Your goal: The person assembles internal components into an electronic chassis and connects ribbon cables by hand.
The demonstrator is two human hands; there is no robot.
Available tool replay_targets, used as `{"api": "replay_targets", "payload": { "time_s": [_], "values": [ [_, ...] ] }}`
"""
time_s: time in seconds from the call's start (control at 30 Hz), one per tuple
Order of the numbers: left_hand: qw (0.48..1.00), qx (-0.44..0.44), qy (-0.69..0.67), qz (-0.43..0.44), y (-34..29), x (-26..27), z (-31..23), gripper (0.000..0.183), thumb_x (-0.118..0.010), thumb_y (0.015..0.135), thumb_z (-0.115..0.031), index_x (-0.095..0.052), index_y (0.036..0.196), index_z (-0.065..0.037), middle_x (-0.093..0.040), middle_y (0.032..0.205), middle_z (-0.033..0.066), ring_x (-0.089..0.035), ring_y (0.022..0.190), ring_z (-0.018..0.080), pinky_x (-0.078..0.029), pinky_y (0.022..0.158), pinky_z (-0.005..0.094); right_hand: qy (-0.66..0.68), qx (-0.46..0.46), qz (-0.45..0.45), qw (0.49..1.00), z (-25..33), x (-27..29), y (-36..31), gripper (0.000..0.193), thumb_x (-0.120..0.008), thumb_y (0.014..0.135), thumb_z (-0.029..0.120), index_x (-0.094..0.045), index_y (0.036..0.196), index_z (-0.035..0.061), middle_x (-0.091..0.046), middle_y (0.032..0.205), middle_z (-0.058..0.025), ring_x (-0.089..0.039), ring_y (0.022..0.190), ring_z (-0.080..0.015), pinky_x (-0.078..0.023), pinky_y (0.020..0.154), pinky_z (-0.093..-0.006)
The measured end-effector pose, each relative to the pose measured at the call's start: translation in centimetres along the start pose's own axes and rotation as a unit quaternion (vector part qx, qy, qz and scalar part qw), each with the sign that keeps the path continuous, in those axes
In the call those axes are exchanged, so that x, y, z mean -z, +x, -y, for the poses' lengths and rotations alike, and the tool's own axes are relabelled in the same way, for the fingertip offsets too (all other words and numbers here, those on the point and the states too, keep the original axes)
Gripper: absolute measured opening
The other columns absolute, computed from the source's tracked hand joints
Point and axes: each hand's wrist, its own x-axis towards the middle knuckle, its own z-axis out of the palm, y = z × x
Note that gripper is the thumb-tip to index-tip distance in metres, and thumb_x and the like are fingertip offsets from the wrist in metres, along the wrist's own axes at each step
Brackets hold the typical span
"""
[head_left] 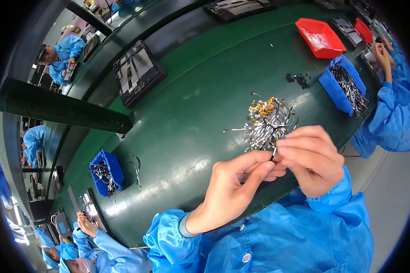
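Near the table's front edge my left hand (239, 182) and my right hand (312, 157) meet. Both are closed in a pinch on a short, thin cable (274, 154), black with a white stretch, which shows between the fingertips. Its ends are mostly hidden by my fingers. Just beyond my hands lies a heap of thin cables (271, 125), grey and black with white sleeves. Many orange-gold connector ends (265, 106) gather on its far side. A single cable end (234, 130) sticks out to the left of the heap.
Small black pieces (298, 80) lie scattered beyond the heap. Right of them stand a blue bin (325, 84) of cables and a red bin (323, 51) holding clear plastic bits. Left are another blue bin (116, 170), a green post (64, 107) and a flat black device (139, 73). Co-workers sit around.
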Motion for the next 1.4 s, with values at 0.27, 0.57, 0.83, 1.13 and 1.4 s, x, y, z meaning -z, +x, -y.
{"api": "replay_targets", "payload": {
  "time_s": [0.27, 0.57, 0.83, 1.13, 1.4],
  "values": [
    [0.925, -0.204, 0.319, -0.03, 0.8, -1.0, -1.5, 0.013, -0.061, 0.087, 0.001, -0.065, 0.099, 0.002, -0.069, 0.086, 0.0149, -0.07, 0.078, 0.0243, -0.054, 0.065, 0.0289, 0.013, 0.031, -0.018, 0.999, -0.8, -0.2, 0.3, 0.022, -0.073, 0.071, 0.0, -0.071, 0.092, 0.0005, -0.07, 0.093, -0.0088, -0.066, 0.085, -0.0251, -0.054, 0.073, -0.0323],
    [0.968, -0.149, 0.18, -0.095, 19.6, 6.2, -4.1, 0.02, -0.052, 0.095, -0.008, -0.065, 0.099, 0.007, -0.071, 0.092, 0.014, -0.07, 0.085, 0.0199, -0.057, 0.073, 0.0279, -0.269, -0.161, -0.023, 0.949, -21.5, 14.0, 13.4, 0.007, -0.059, 0.08, 0.001, -0.064, 0.083, -0.0035, -0.065, 0.074, -0.0209, -0.069, 0.069, -0.0283, -0.053, 0.063, -0.0344],
    [0.961, -0.147, 0.01, -0.235, 33.7, 15.9, 5.5, 0.019, -0.055, 0.097, -0.017, -0.068, 0.1, -0.004, -0.065, 0.102, 0.0002, -0.055, 0.091, 0.0076, -0.042, 0.081, 0.0234, -0.354, -0.143, 0.194, 0.904, -34.2, 14.4, 20.0, 0.013, -0.075, 0.059, 0.008, -0.07, 0.069, 0.002, -0.068, 0.07, -0.0154, -0.069, 0.071, -0.0283, -0.055, 0.067, -0.036],
    [0.945, -0.169, 0.07, -0.271, 38.5, 13.5, 5.4, 0.018, -0.059, 0.091, -0.014, -0.073, 0.091, -0.002, -0.068, 0.087, 0.0037, -0.057, 0.086, 0.0127, -0.041, 0.084, 0.0264, -0.256, -0.327, 0.015, 0.91, -45.3, -1.7, 25.9, 0.056, -0.062, 0.088, 0.03, -0.047, 0.136, 0.0053, -0.052, 0.133, -0.0204, -0.051, 0.122, -0.0354, -0.039, 0.105, -0.037],
    [0.996, 0.024, 0.08, -0.026, 12.5, 10.6, -4.2, 0.013, -0.057, 0.09, -0.006, -0.068, 0.095, -0.001, -0.066, 0.089, 0.0017, -0.059, 0.082, 0.0114, -0.046, 0.075, 0.0246, 0.296, -0.367, 0.115, 0.875, -26.3, 1.3, 27.3, 0.063, -0.065, 0.088, 0.009, -0.034, 0.144, 0.0013, -0.057, 0.118, -0.0135, -0.06, 0.101, -0.0213, -0.054, 0.085, -0.045]
  ]
}}
